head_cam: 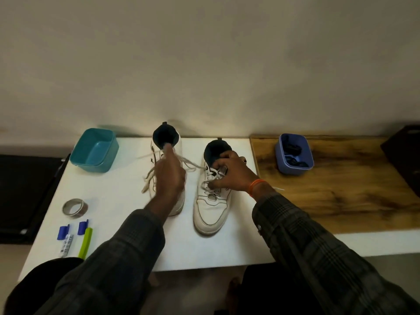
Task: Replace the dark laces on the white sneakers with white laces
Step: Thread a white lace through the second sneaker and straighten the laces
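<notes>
Dark plaid sleeves reach over a white counter. Left hand, forefinger extended, holds off-white laces above the left white sneaker; its fingers blur. Right hand pinches the laced right white sneaker at its tongue. Farther back: an empty teal tub, and a blue tub containing dark laces.

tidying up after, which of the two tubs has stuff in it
The purple-blue tub on the wooden surface at right: it holds dark bundled items, probably laces. The teal tub on the white table looks empty.
</notes>
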